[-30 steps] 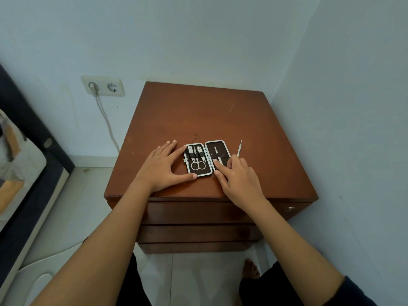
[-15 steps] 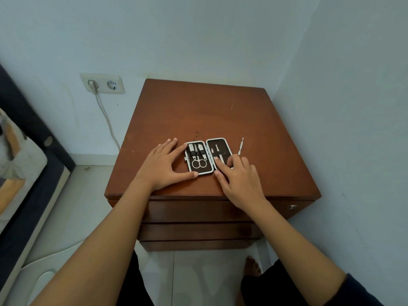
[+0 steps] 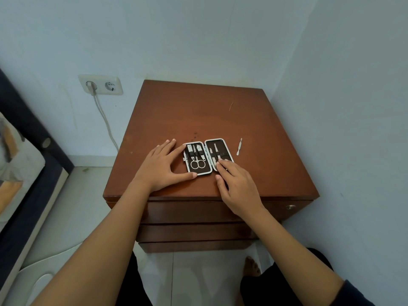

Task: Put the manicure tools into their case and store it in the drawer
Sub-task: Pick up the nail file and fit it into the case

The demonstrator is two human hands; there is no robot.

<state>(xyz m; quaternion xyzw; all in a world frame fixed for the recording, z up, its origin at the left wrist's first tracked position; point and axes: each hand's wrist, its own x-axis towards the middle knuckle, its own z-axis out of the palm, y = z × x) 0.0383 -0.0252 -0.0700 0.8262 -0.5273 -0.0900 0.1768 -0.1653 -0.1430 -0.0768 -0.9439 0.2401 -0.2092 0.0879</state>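
Note:
A small manicure case (image 3: pixel 207 156) lies open and flat on the brown wooden drawer cabinet (image 3: pixel 198 115). Its left half holds scissors and clippers under straps; its right half holds thin metal tools. One loose silver tool (image 3: pixel 239 146) lies on the wood just right of the case. My left hand (image 3: pixel 162 165) rests flat against the case's left edge, index finger and thumb bracketing it. My right hand (image 3: pixel 236 184) has its fingertips pressing on a tool in the near part of the right half, covering that corner.
The cabinet stands in a corner, with walls behind and to the right. Closed drawers (image 3: pixel 198 212) show below the top, with a small knob (image 3: pixel 290 206) at the right. A wall socket (image 3: pixel 100 85) with a cable and a bed (image 3: pixel 19 164) are to the left.
My right fingertips have slid slightly on the tool in the case's right half. My left hand and the loose tool have stayed in place.

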